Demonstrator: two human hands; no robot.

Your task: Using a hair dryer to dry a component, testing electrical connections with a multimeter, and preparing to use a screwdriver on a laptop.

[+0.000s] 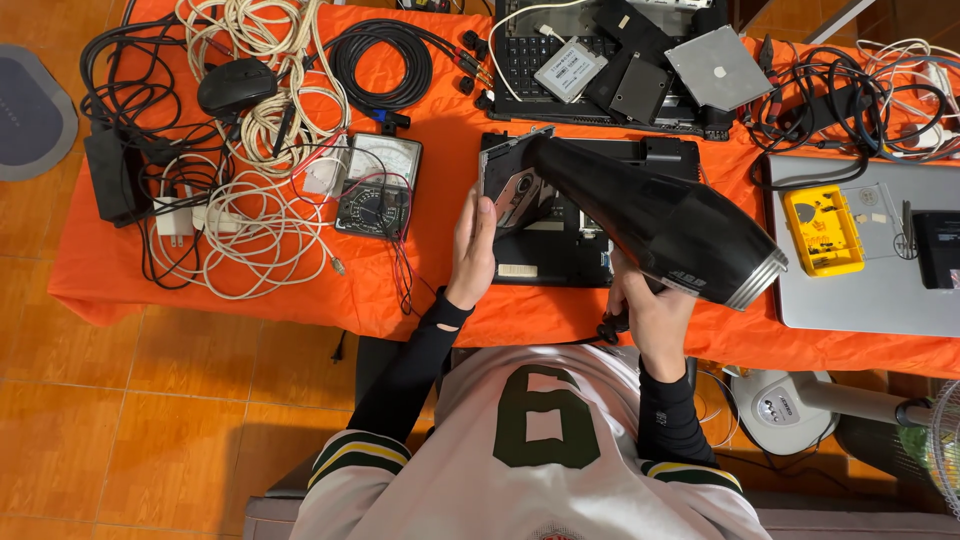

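My right hand (648,310) grips the handle of a black hair dryer (660,220), whose nozzle points up and left at an open black laptop base (560,255) on the orange table (420,300). My left hand (473,250) rests on the left edge of that laptop base, next to a pulled-out optical drive tray (512,190). The dryer's body hides the right half of the base.
An analog multimeter (378,185) lies left of the base among white and black cables (250,140), with a black mouse (236,85). Behind sits another opened laptop (610,70) with drives. At right are a silver laptop (870,270), a yellow parts box (822,230) and a fan base (790,410).
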